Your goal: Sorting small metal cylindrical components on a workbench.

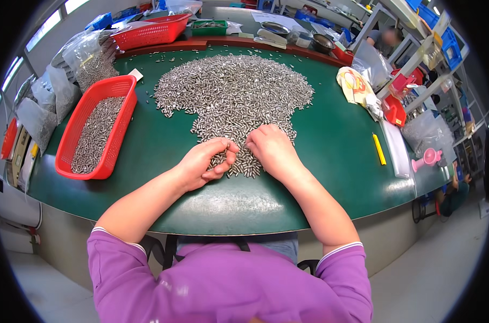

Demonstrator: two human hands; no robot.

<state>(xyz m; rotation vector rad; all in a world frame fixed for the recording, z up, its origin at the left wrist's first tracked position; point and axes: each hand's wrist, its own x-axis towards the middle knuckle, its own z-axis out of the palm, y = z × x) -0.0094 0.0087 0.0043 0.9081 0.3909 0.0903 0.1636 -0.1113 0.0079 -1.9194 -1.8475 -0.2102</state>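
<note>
A wide heap of small silvery metal cylinders [239,89] covers the middle of the green table [330,161], its near end narrowing toward me. At that near end my left hand [209,161] is curled, thumb and fingers closing around what look like a few of the same small metal cylinders. Just to its right, my right hand [271,148] has its back up and its fingers bent together over the pieces; its fingertips are largely hidden, so whatever they pinch does not show. A small gap separates the two hands.
On the left stands a red plastic basket [123,116] partly filled with similar pieces. Clear bags of parts [91,59] crowd the left edge. To the right lie a yellow cutter-like tool [379,149], a patterned cloth [355,86] and a pink fan-like object [427,158].
</note>
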